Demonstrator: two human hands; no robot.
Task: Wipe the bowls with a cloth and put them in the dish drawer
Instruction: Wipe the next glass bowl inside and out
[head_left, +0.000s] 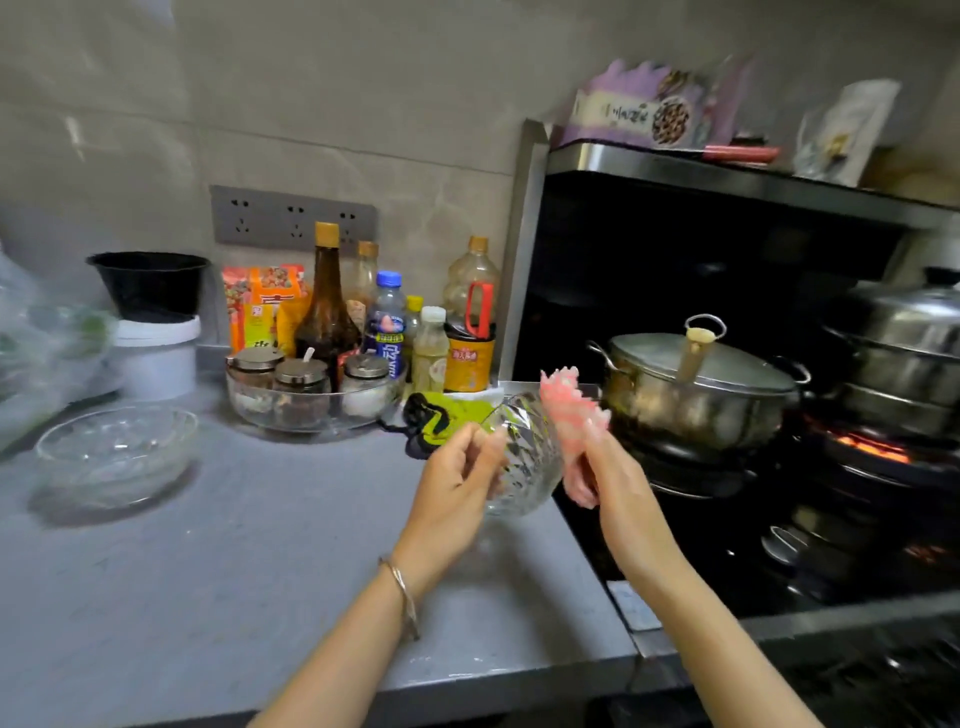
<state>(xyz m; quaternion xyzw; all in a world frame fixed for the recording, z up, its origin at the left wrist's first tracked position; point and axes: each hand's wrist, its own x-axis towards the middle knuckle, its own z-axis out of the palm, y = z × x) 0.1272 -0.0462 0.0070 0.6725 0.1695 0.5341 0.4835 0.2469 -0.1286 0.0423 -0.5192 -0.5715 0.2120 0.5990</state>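
Starting at the far left, a see-through plastic bag (41, 343) lies at the edge of a grey table (260, 545), and the wall (363, 104) behind has big grey tiles. A black pot (150, 283) sits on top of a white bucket (156, 358). In front of them one glass bowl (114, 454) stands upright on the table with nothing in it. A grey socket strip (293, 218) is on the wall. Under it are orange packets (262, 301), a tall dark bottle (327, 312), a bottle with a blue cap (387, 322) and a bottle with an orange label (469, 358); the writing on them is too blurry to read. A round glass dish (311, 421) holds three small jars (301, 371) with shiny lids. Next comes the left hand (452, 483), and its grip is clamped on a second glass bowl (530, 452), held up and tipped on its side over the right end of the table. The right hand (618, 478) has its grip pinched tight on a pink cloth (569, 410), just beside that bowl's right side. Past the hands is a black stove (727, 519). A steel pot (696, 395) with its lid on sits there, so what is inside is hidden. Further right stands a stacked steel steamer (904, 353) over an orange flame (872, 447). Above is a metal shelf (727, 176) with a purple packet (634, 109) on it.
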